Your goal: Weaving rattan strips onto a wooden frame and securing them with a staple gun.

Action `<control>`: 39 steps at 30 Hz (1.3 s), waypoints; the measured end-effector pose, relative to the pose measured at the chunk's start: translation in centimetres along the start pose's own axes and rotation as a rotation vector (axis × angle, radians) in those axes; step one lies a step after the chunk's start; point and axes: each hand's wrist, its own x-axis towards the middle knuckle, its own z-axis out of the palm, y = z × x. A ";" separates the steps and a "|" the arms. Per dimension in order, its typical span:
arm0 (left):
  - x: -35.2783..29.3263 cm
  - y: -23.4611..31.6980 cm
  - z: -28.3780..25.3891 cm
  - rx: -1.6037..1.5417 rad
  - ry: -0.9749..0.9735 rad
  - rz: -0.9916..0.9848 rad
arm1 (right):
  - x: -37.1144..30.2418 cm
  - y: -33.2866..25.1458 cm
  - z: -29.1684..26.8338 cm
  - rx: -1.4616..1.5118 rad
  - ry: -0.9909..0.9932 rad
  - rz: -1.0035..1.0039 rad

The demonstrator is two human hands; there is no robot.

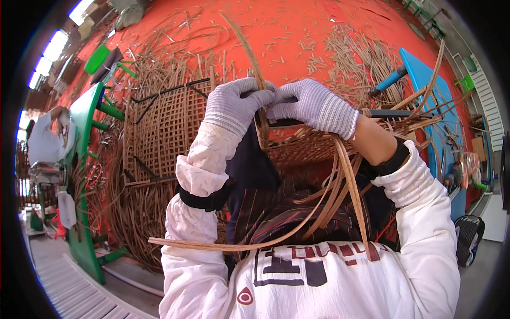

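My left hand (234, 103), in a pale striped knit glove, is closed around a long brown flat strip (246, 47) that looks like rattan. The strip rises past my thumb and runs down beside a dark frame bar (398, 114). My gloved right hand (317, 106) is just to the right, its fingertips pinched together at the same strip, close to my left thumb. Its fingertips are partly hidden. Below my right hand, an open-weave brown panel (303, 151) hangs from the bar. Several loose strip ends (348, 183) curve down over my lap and shirt.
A framed lattice panel (164, 125) lies on a heap of brown strips (141, 220) to the left. Beyond it stands a green tabletop (82, 165). A blue tabletop (423, 87) is at the right. Cut scraps (348, 64) litter the orange-red floor (297, 24).
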 end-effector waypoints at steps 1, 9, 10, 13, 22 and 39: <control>0.0 -0.1 -0.1 -0.005 -0.003 0.007 | 0.0 -0.2 0.1 -0.034 0.020 -0.006; 0.2 -0.7 -0.5 0.048 -0.053 0.051 | -0.1 0.0 0.7 -0.102 0.095 -0.039; 0.2 -0.8 -0.5 0.046 -0.071 0.054 | -0.2 0.0 0.7 -0.135 0.108 -0.037; 0.4 -1.1 -0.7 0.043 -0.115 0.058 | -0.5 -0.3 0.9 -0.171 0.123 -0.027; 0.3 -1.9 -0.5 0.078 -0.092 0.076 | -0.8 -0.3 0.8 -0.174 0.123 -0.040; 0.9 -2.1 -0.5 -0.052 -0.085 0.061 | -1.8 -0.2 1.9 -0.274 0.082 -0.180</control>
